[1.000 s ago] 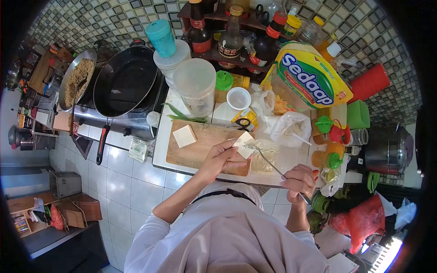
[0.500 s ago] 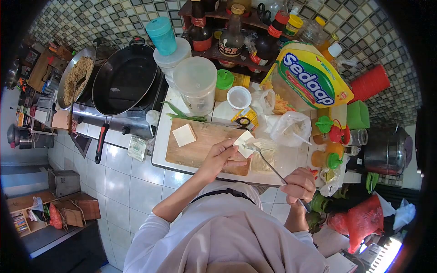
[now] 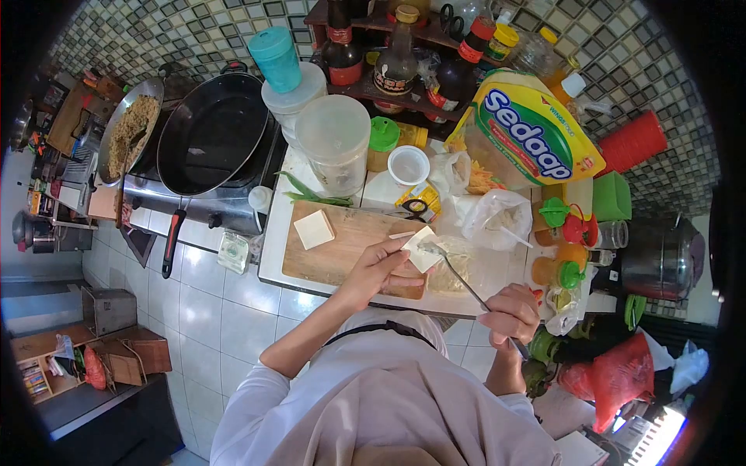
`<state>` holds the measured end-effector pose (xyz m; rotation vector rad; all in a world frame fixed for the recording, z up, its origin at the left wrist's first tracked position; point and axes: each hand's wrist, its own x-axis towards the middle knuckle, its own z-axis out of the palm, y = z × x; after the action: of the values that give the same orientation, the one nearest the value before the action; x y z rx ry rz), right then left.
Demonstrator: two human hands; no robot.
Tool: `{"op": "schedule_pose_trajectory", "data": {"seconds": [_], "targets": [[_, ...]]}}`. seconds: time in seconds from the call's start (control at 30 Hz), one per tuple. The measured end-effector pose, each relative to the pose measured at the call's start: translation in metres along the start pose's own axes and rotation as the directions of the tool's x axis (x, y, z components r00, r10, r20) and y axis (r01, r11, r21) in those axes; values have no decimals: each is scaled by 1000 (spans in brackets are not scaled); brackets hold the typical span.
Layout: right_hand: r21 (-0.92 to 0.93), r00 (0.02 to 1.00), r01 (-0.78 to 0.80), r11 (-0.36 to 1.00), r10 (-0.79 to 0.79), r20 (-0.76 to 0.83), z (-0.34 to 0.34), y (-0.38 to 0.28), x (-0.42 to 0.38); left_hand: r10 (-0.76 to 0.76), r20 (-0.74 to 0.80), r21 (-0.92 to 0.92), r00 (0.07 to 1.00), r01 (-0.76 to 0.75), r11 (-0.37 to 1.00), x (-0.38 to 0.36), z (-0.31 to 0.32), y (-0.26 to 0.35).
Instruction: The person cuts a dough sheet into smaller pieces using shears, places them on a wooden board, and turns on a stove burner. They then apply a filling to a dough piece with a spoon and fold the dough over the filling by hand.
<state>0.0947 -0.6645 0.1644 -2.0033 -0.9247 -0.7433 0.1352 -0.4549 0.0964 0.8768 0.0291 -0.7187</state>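
On the wooden cutting board (image 3: 353, 233) lies a stack of square white wrappers (image 3: 314, 230). My left hand (image 3: 377, 268) pinches a single pale square wrapper (image 3: 420, 247) by its left side, over the board's right end. Closed around the handle of a slim metal spoon (image 3: 466, 284), my right hand (image 3: 510, 312) holds it slanting, its head at the wrapper's upper right. What is on the spoon's head is too small to make out. Just right of the wrapper is a clear container (image 3: 449, 270) with pale contents.
Left on the stove (image 3: 203, 210) are a black frying pan (image 3: 214, 136) and a pan of crumbly brown food (image 3: 130, 136). Behind the board stand plastic tubs (image 3: 332, 147) and a white cup (image 3: 408, 165). A plastic bag (image 3: 497, 217) and seasoning jars (image 3: 559, 272) are at the right.
The wrapper in my left hand and the spoon's head have shifted slightly right. The stack on the board has stayed put.
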Motion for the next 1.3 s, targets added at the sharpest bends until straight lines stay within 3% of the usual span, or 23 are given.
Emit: {"op": "schedule_pose_trajectory", "data": {"seconds": [0.07,0.4,0.57,0.7,0.8,0.93,1.03,1.2,1.3], "targets": [[34,997,8,999,-5,-79,0,-1,-1,3,11,-4,1000,-3,1000,0,0,0],[56,998,-42,998,44,-43,0,4,-6,-3,2,-34,1000,4,999,-3,5,6],[129,984,-89,988,107,-143,-3,0,-10,-30,-6,-35,1000,30,999,-2,3,5],[59,994,-77,995,81,-76,-4,2,-8,-17,-5,-38,1000,16,999,-1,4,3],[147,983,-100,984,120,-137,-4,0,-8,-9,-10,-21,1000,9,1000,-1,3,4],[55,995,-66,996,70,-77,-2,4,-11,-21,-6,-26,1000,21,999,-1,3,3],[202,960,-140,969,183,-212,-2,2,-21,-16,-2,-24,1000,16,1000,-2,3,5],[131,959,-203,970,224,-176,4,6,-25,-8,20,-39,1000,9,999,-3,6,6],[264,932,-211,941,275,-236,1,5,-31,-32,-1,-86,999,32,996,-4,6,7]]}}
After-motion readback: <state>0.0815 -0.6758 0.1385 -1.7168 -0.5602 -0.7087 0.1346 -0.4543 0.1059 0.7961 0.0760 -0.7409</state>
